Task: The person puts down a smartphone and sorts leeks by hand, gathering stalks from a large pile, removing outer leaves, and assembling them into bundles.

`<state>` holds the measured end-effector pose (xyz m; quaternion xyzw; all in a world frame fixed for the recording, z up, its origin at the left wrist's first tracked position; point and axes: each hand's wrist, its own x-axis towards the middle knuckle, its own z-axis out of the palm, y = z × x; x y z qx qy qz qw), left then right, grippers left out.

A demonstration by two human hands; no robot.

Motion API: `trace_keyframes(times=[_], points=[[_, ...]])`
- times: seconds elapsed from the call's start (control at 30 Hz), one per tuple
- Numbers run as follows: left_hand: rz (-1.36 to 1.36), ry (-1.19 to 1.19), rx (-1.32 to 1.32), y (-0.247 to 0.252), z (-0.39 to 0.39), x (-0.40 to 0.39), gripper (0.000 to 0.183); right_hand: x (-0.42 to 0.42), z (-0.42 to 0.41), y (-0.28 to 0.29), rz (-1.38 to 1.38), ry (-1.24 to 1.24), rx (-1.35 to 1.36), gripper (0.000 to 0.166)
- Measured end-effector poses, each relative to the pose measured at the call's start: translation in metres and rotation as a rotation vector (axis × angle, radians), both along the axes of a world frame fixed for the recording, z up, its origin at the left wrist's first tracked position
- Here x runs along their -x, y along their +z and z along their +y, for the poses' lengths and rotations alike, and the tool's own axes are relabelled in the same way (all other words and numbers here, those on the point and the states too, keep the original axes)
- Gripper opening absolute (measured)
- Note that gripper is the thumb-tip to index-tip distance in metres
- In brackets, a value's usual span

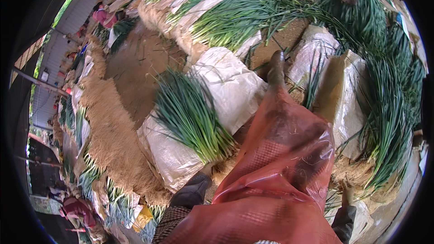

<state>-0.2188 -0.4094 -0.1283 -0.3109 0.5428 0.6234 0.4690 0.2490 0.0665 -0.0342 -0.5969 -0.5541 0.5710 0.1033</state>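
Observation:
A fanned bunch of green onions (195, 118) lies across a white woven sack (169, 157), leaves pointing away from me. At its pale root end is my left hand (207, 168), in a dark sleeve, closed around the near side; most of its fingers are hidden. My right hand (347, 195), also dark-sleeved, reaches to brown fibrous roots (352, 171) on my right. Beside those roots lie long green onions (386, 135). Whether the right fingers grip anything is not clear. A red plastic apron (271, 183) covers my lap and leg, with my foot (277, 67) beyond it.
Stacked green onions (234, 17) with white sack strips lie at the top. A long brown fibrous heap (115, 135) runs along the left. More white sacks (230, 81) lie ahead of me. Other people (105, 17) sit among bundles at the far left.

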Motion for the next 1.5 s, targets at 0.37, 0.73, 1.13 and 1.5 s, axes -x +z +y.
trace_keyframes(times=[0.37,0.73,1.13,1.5], points=[[0.843,0.091,0.486,0.061,0.078,0.074,0.058,-0.068,-0.04,-0.006,-0.696,0.602,-0.189,0.041],[0.661,-0.775,-0.751,0.223,0.439,-0.145,0.031,0.045,0.152,0.096,-0.194,0.009,-0.207,0.026],[0.141,-1.079,-0.551,0.167,0.443,-0.278,0.04,0.027,-0.006,0.113,-0.226,0.154,-0.592,0.021],[0.062,-1.047,-0.62,0.161,0.411,-0.275,0.032,0.054,0.024,0.061,0.273,-0.356,-0.279,0.029]])
